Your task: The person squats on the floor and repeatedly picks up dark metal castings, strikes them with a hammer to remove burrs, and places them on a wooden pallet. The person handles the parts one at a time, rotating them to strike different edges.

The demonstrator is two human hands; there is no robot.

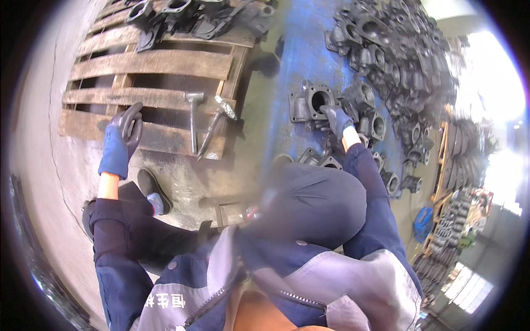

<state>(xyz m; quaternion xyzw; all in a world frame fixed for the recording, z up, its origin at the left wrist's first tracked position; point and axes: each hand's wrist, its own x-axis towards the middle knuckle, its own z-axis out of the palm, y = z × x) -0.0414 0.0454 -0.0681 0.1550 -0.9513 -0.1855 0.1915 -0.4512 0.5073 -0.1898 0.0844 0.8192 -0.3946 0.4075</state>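
Note:
My left hand (126, 132), in a blue and dark grey work glove, hangs over the near left part of a wooden pallet (149, 65). Its fingers are loosely stretched, with nothing between them. On the right, my gloved right hand (338, 120) grips the flange of a dark metal casting (301, 109) with a square flange and round bore. The casting rests on a blue surface (295, 60); the fingertips lie at the rim of its bore. Two hammers lie on the pallet's near right corner: a plain metal hammer (193, 121) and one with a battered, pale head (225, 108).
Several dark castings (176, 14) stand at the pallet's far end. A large heap of similar castings (403, 60) covers the far right of the blue surface. More metal parts (452, 220) are stacked beyond, near a blue object (423, 223). My bent knee (326, 204) rises between my arms.

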